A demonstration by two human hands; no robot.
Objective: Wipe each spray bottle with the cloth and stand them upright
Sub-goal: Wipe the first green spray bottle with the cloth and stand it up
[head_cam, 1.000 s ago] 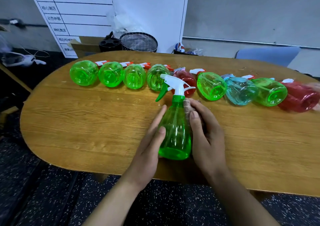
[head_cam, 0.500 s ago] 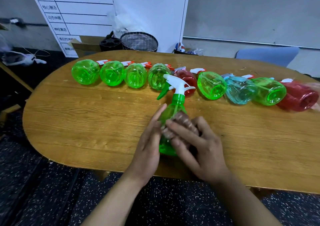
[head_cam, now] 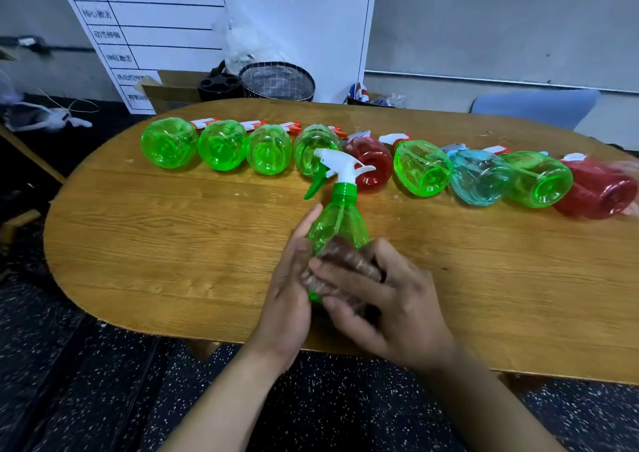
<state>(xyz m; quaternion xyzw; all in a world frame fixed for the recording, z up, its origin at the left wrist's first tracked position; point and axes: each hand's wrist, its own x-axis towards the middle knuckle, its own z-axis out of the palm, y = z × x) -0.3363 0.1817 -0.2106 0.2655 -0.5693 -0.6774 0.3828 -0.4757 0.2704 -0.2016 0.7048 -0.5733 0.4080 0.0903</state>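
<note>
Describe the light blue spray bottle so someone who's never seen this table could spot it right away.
On the wooden table, a row of spray bottles lies on its side along the far edge. The light blue spray bottle lies between two green ones, third from the row's right end. It is the only blue bottle; all others are green or red.

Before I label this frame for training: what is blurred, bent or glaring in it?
Head view: the right hand's fingers and the cloth under them smear with motion; the red bottle at the right edge is soft; the wide lens bows the table edge; lamp glints dot the green bottles.
</note>
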